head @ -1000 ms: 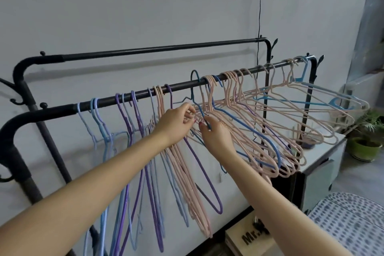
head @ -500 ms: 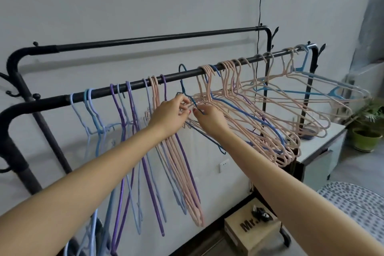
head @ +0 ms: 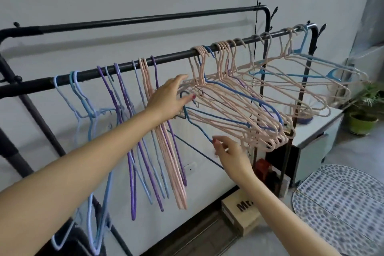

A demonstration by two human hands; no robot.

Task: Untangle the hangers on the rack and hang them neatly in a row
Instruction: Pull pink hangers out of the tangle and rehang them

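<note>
A black rack rail [head: 170, 59] carries several hangers. Light blue, purple and pink hangers [head: 145, 131] hang straight on its left half. A tangled bunch of pink hangers [head: 239, 110] juts out level on the right half. A dark blue hanger [head: 199, 129] is off the rail, caught under that bunch. My left hand [head: 168, 100] holds the blue hanger's hook with the thumb, its fingers stretched toward the pink bunch. My right hand [head: 228, 151] is lower, its loosely curled fingertips at the blue hanger's lower arm; I cannot tell whether it grips.
A second black rail [head: 145, 19] runs behind, near the wall. A white cabinet [head: 315, 129] stands under the rack's right end, with a potted plant [head: 363, 118] beyond it. A wooden box [head: 241, 212] and a dotted mat [head: 340, 203] lie on the floor.
The dark blue hanger's hook has come off the rail and dropped below it. My right hand has moved down from the hook to the hanger's lower arm. My left hand has spread its fingers.
</note>
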